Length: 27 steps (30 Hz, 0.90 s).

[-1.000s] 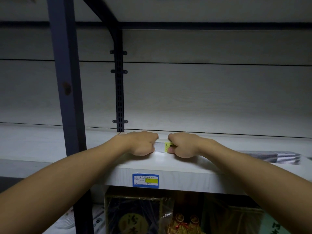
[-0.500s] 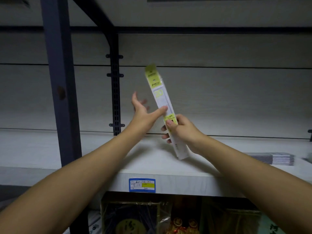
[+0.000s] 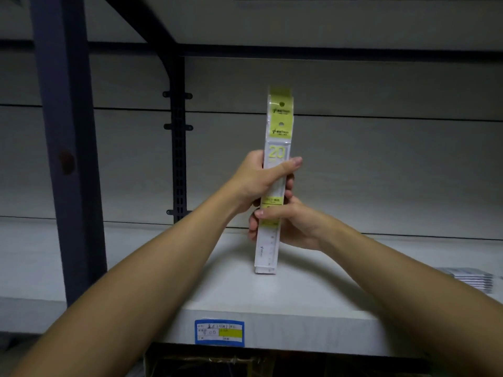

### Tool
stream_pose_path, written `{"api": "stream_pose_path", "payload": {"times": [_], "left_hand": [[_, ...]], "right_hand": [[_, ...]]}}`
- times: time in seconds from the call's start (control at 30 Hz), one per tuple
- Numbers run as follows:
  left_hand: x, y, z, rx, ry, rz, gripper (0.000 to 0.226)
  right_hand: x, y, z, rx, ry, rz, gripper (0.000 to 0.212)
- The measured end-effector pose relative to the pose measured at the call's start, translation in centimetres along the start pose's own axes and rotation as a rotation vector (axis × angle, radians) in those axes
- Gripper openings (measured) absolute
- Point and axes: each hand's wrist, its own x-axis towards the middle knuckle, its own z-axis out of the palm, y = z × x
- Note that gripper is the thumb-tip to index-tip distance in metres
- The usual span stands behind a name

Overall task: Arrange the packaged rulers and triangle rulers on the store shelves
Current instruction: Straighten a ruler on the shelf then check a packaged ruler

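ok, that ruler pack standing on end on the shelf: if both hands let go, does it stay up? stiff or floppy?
Likely tips: the ruler pack is tall and narrow, its small bottom end on the shelf. Probably stiff: it stands straight above the left hand with no sag. Likely light, as the left and right hand hold it with a few fingers. Its glossy sleeve may be slippery.

A pale wood-grain back wall (image 3: 381,164) is seen behind a white shelf board (image 3: 313,300), crossed by thin horizontal seams. A dark blue upright post (image 3: 68,148) is set at the left, and a slotted black bracket rail (image 3: 178,159) is fixed to the wall. The scene is dimly lit. A blue price label (image 3: 219,332) is stuck on the shelf's front edge.
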Motion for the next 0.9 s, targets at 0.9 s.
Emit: {"api": "stream_pose_path", "payload": {"times": [0.9], "left_hand": [[-0.3,-2.7,-0.4,-0.275,-0.042,-0.093,0.03]], "right_hand": [[1.1,3.5,0.0,0.003,0.038,0.022,0.018]]}}
